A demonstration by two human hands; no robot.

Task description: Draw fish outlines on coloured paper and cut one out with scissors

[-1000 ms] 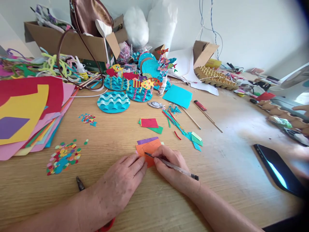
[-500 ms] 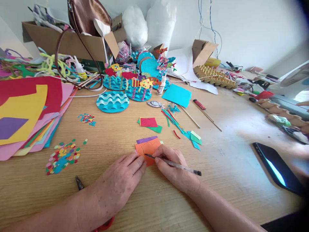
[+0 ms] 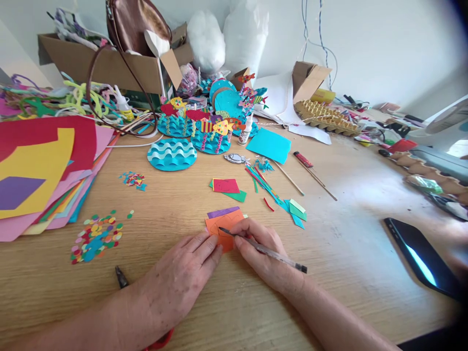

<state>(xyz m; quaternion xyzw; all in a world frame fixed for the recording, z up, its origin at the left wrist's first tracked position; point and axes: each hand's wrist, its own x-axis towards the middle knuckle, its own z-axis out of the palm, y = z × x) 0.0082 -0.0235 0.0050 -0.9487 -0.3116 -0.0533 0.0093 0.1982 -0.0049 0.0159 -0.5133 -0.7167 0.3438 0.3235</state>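
Left hand [image 3: 185,273]: lay flat, fingers spread, pinning orange paper [image 3: 222,226] near table's [image 3: 329,273] front edge.
Right hand [image 3: 261,253]: pinched pen [image 3: 263,250], tip on paper.
Hidden: paper's lower part, under both hands.

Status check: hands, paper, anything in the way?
Left hand flat, pinning orange paper. Right hand grips pen, tip on the paper. Purple scrap tucked behind; nothing blocking.

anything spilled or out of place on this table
Loose paper dots lie scattered on the bare table left of the left hand, and paper strips are strewn behind the orange card that the right hand marks with a pen. Nothing looks damaged.
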